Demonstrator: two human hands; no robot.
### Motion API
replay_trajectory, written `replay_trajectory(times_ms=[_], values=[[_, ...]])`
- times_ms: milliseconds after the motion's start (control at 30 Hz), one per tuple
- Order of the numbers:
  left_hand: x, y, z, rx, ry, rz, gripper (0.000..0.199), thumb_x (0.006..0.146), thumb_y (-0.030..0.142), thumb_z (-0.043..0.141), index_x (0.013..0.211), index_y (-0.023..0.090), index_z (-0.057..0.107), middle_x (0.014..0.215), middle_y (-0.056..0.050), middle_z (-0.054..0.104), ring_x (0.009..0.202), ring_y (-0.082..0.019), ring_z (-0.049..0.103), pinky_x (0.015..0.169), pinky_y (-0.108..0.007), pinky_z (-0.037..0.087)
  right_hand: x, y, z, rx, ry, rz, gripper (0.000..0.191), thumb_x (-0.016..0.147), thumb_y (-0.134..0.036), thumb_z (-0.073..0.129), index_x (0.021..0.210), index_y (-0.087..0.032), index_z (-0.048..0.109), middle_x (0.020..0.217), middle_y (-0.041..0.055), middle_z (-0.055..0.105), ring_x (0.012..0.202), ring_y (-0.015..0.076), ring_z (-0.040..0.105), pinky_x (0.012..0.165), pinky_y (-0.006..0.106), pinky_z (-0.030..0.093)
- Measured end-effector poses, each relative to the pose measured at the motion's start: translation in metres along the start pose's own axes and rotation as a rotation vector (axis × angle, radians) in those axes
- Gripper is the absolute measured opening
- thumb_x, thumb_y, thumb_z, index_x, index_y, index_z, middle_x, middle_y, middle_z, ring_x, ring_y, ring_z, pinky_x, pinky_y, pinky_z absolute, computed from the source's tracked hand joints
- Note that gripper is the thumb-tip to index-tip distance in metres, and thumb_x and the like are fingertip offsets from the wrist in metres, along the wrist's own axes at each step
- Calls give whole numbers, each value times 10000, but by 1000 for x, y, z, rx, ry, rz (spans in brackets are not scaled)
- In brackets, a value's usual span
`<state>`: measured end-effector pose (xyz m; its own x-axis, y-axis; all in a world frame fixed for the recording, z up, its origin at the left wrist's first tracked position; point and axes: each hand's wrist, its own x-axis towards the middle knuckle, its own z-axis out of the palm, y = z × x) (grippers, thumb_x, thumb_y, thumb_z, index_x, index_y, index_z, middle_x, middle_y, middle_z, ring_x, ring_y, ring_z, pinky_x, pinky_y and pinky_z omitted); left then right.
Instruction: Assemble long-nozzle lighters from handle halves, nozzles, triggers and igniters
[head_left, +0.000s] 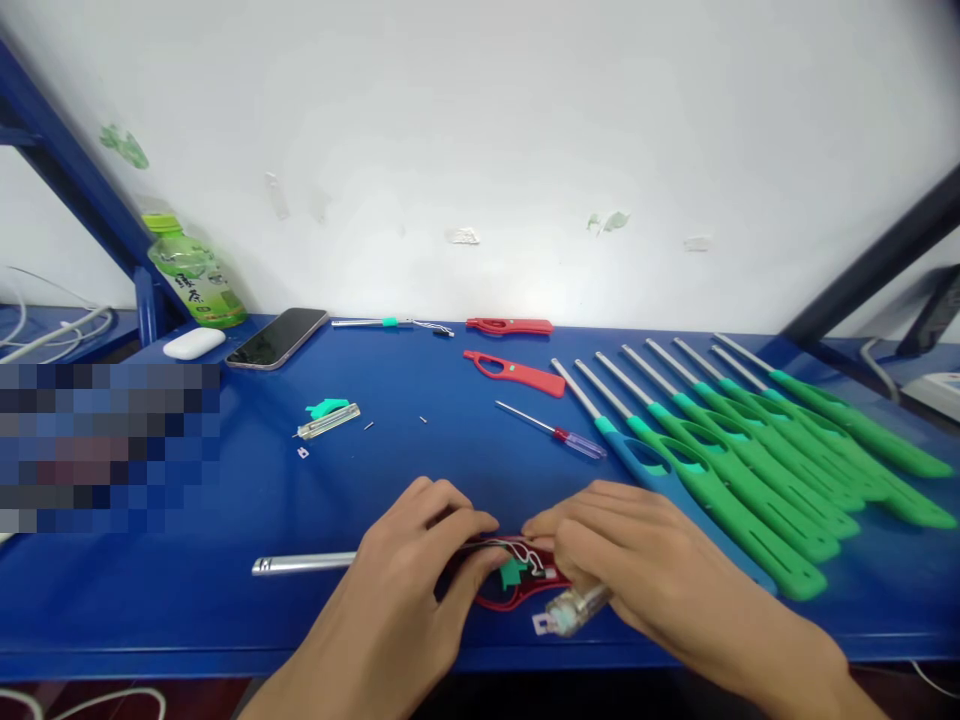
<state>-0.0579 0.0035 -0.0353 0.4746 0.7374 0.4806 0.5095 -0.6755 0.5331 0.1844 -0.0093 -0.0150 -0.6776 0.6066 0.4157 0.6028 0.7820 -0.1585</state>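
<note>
Near the table's front edge lies an open red lighter shell [501, 603] with white wires and a green trigger piece [513, 572] inside. My left hand [420, 565] is closed on the shell's left part, its thumb by the green piece; a metal tube [304, 564] extends out to the left beneath it. My right hand [622, 550] is closed at the shell's right end, fingers bent over the wires. Under the right palm a clear fuel tank [576, 608] with a small white tip points left, apparently held by the curled fingers.
Green lighters [750, 500] and a blue one [675, 485] lie in a row at right. A screwdriver [577, 442], red shells [517, 372], another clear tank [328, 422], a phone [277, 338], a white case [194, 344] and a bottle [196, 275] lie or stand farther back.
</note>
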Motion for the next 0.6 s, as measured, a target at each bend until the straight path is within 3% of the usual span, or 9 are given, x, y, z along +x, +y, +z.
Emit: replay_trajectory(times_ms=[367, 600], values=[[-3, -2, 1, 21, -13, -4, 79, 1028, 188, 649, 1042, 228, 715, 942, 2, 690, 830, -161, 645, 742, -292, 539, 8, -8, -1, 42, 255, -7, 254, 1056, -59, 496, 864, -222, 530, 1043, 1, 827, 862, 118, 769, 731, 260, 513], [-3, -3, 3, 79, 4, 30, 122, 1064, 194, 595, 1155, 249, 656, 979, 12, 688, 855, -175, 646, 744, -311, 547, 4, -8, 7, 114, 247, 56, 311, 905, 73, 532, 861, -228, 468, 1044, -21, 801, 902, 138, 756, 758, 278, 476]])
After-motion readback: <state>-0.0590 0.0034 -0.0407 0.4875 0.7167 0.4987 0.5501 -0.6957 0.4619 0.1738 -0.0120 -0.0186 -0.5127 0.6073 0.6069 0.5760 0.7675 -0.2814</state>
